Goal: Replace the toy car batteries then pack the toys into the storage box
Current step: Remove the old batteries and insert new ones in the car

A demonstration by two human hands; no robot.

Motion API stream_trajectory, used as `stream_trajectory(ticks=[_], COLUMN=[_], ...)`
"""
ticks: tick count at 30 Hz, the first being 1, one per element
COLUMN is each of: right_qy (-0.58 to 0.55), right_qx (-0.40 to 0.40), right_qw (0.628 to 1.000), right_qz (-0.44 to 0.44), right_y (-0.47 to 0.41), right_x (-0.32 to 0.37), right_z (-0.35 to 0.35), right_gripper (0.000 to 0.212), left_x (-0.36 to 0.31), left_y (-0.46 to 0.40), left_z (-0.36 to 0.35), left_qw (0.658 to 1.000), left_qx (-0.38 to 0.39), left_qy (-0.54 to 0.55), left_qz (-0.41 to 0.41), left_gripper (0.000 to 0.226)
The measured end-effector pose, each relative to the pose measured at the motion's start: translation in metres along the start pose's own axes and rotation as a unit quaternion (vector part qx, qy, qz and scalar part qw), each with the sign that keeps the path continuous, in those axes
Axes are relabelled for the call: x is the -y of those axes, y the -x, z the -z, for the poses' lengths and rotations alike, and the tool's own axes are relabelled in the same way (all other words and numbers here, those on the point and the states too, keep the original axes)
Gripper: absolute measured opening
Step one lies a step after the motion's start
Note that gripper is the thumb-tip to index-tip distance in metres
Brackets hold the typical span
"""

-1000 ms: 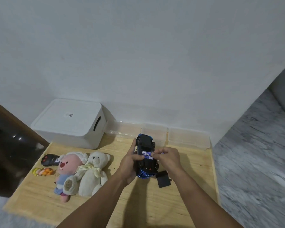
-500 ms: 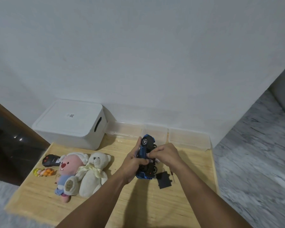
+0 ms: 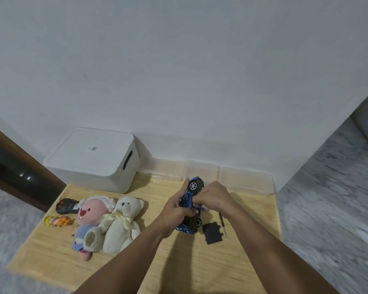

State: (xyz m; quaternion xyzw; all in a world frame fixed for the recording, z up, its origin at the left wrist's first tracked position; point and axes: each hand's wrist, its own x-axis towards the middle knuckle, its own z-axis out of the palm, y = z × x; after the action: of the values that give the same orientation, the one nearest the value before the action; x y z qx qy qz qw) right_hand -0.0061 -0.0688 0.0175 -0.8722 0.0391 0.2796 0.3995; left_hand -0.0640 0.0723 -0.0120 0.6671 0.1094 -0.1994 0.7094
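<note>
My left hand (image 3: 175,211) grips the blue toy car (image 3: 192,188), which is tipped on its side above the wooden table (image 3: 179,262) with its wheels facing right. My right hand (image 3: 212,195) curls over the car's underside; what its fingertips pinch is hidden. The black battery cover (image 3: 212,232) lies on the table just right of the car, with a small screwdriver (image 3: 223,223) beside it. The white storage box (image 3: 91,158) stands shut at the back left.
Left of the car lie a white teddy bear (image 3: 122,223), a pink plush (image 3: 91,221), a black remote control (image 3: 65,206) and a small yellow-orange toy (image 3: 56,221). Clear plastic containers (image 3: 244,179) line the wall at the back. Grey floor surrounds the table.
The car has rolled from underside-up onto its side, wheels now facing right. My right hand has shifted over the underside; my left hand has kept its grip.
</note>
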Motion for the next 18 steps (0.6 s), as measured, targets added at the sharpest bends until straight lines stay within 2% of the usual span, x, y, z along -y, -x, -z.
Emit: stream_trajectory(ticks=[4,9,12,15,18], right_qy=[0.025,0.059,0.05,-0.111,-0.289], right_qx=[0.019,0.036,0.006,-0.009,0.011], right_qw=[0.997,0.987,0.985,0.985,0.955], right_qz=[0.066,0.145,0.165,0.13,0.063], right_y=[0.004,0.0,-0.001,0.001,0.002], right_x=[-0.002,-0.013,-0.018,-0.02,-0.022], right_z=[0.0,0.0,-0.004,-0.006,-0.002], right_gripper=[0.013,0.016,0.011,0.004,0.009], left_x=[0.003,0.003,0.003,0.0,-0.001], left_y=[-0.003,-0.005,-0.006,-0.006,-0.006], left_z=[0.005,0.009,0.009,0.009,0.012], left_qw=[0.998,0.988,0.984,0.98,0.975], left_qx=[-0.013,-0.029,-0.02,-0.031,-0.056], left_qy=[0.06,0.143,0.17,0.187,0.209], left_qz=[0.019,0.044,0.052,0.053,0.05], left_gripper=[0.097,0.09,0.089,0.081,0.069])
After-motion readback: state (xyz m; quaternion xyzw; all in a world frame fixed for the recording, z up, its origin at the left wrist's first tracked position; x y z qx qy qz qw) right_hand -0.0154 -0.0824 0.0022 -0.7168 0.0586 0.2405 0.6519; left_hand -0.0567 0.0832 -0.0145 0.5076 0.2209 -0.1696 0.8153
